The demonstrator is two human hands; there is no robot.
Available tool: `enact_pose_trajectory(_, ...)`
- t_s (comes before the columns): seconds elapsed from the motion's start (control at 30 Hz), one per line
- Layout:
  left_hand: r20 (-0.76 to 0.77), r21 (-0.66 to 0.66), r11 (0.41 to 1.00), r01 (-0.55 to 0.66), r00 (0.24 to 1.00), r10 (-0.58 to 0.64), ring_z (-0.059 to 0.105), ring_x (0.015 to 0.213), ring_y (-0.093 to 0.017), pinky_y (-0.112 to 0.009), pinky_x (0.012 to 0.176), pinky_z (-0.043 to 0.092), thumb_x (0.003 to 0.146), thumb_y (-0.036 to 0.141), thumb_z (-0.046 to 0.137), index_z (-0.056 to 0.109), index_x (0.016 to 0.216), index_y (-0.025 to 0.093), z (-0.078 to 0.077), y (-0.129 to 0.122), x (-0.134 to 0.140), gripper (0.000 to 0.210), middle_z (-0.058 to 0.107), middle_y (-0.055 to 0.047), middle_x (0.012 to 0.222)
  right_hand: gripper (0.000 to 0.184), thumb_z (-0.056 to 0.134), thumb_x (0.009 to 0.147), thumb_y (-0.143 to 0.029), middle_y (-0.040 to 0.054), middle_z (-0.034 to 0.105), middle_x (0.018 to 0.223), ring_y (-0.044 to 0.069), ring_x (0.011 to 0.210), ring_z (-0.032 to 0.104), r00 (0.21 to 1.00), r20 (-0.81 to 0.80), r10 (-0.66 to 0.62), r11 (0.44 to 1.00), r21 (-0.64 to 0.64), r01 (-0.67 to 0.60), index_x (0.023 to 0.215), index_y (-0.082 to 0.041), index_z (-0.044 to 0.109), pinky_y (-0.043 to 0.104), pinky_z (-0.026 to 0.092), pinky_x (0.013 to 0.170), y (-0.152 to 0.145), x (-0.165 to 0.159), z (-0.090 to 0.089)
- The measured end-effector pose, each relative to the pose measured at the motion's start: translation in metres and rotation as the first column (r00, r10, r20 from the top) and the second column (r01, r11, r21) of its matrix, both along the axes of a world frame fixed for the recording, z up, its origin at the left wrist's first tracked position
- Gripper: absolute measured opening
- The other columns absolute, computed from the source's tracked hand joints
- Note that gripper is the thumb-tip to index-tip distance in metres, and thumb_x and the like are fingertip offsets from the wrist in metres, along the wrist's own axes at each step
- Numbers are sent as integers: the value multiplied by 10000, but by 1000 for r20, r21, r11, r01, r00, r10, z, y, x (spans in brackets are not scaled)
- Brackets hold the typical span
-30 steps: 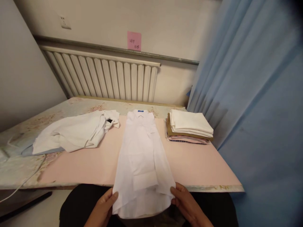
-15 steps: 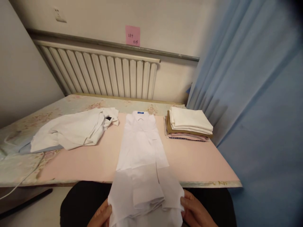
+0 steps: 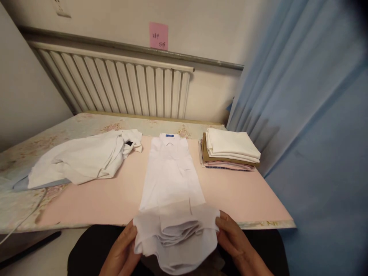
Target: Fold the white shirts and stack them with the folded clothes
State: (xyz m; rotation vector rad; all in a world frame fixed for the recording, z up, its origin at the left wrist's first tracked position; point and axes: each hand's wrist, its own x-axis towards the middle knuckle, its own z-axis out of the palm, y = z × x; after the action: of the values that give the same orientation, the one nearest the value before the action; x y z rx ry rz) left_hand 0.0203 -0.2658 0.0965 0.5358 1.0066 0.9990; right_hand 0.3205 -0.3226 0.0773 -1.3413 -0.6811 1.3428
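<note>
Hem (image 3: 184,264) of the shirt (image 3: 169,172) has risen, fingers (image 3: 131,230) gripping both sides.

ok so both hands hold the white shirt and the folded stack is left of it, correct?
Wrong side: in the head view, the folded stack is right of the white shirt. The left hand and right hand do hold the shirt.

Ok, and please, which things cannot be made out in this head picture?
All in the head view:
Shirt: underside, hidden by its upper layers.
Left hand, right hand: some fingers, behind the shirt.
Label: print too small to read.
Socket: cut off by the top edge.
Cord: cut off by the left edge.
</note>
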Motion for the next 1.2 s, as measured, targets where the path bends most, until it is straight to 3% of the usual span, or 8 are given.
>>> enact_pose_trajectory(0.2, 226, 53, 998, -25, 974, 12, 643, 738, -176, -299, 691, 540, 680, 306, 760, 664, 853, 212, -5, 58, 14, 219, 692, 10, 767, 391, 687, 704, -521, 61, 669, 819, 205, 703, 621, 974, -197, 108, 983, 168, -75, 918, -196, 650, 308, 497, 634, 64, -4, 18)
enact_pose_trajectory(0.37, 153, 80, 992, -98, 985, 85, 660, 924, -185, -383, 896, 516, 811, 209, 579, 602, 825, 172, -22, 138, 32, 46, 698, -66, 925, 332, 680, 726, -465, 93, 692, 996, 240, 927, 663, 970, -242, 25, 981, 193, 23, 893, -188, 605, 364, 533, 776, 151, 0, 0)
enact_pose_trajectory(0.5, -149, 210, 970, -121, 977, 154, 663, 929, -213, -421, 900, 507, 834, 302, 514, 570, 824, 167, -39, 174, 44, 147, 678, -88, 863, 464, 402, 878, -556, 135, 691, 1035, 232, 968, 670, 969, 236, -72, 974, 226, 18, 991, -156, 610, 384, 537, 821, 192, -4, -22)
enact_pose_trajectory(0.6, -339, 350, 934, -69, 920, 195, 597, 1072, -267, -477, 1012, 414, 770, 364, 595, 623, 906, 182, -50, 171, 56, 229, 678, -86, 979, 386, 502, 841, -483, 104, 692, 1068, 245, 1010, 647, 881, 463, -94, 967, 251, -29, 1026, -175, 645, 429, 494, 918, 192, -20, -34)
enact_pose_trajectory(0.73, -752, 551, 757, 351, 601, 270, 395, 1322, -308, -493, 1122, 256, 788, 287, 544, 641, 1100, 165, -69, 151, 78, 349, 571, -131, 1312, 365, 554, 825, -297, 97, 587, 1299, 253, 1265, 477, 632, 772, -68, 909, 309, -279, 1165, -192, 634, 439, 319, 1106, 174, -48, -46)
enact_pose_trajectory(0.83, -921, 376, 664, 646, 185, 342, 263, 1401, -326, -543, 1107, 233, 874, 290, 434, 549, 1282, 158, -86, 140, 86, 444, 410, -129, 1475, 452, 505, 885, -283, 113, 446, 1437, 276, 1373, 327, 219, 973, -70, 851, 173, -496, 1323, -177, 518, 492, 267, 1123, 162, -56, -58)
enact_pose_trajectory(0.9, -929, 287, 641, 712, 44, 367, 230, 1414, -326, -557, 1113, 196, 907, 324, 398, 471, 1368, 194, -95, 135, 84, 484, 346, -98, 1516, 490, 510, 901, -337, 99, 391, 1477, 298, 1395, 273, 86, 994, -60, 850, 96, -519, 1369, -197, 468, 532, 226, 1126, 155, -53, -67)
enact_pose_trajectory(1.2, -897, 249, 610, 752, -58, 438, 195, 1427, -312, -532, 1134, 132, 934, 397, 352, 370, 1440, 185, -104, 131, 64, 550, 284, -90, 1542, 537, 485, 921, -393, 86, 330, 1511, 288, 1418, 215, -17, 996, -90, 883, 72, -463, 1421, -223, 391, 526, 163, 1138, 136, -28, -76)
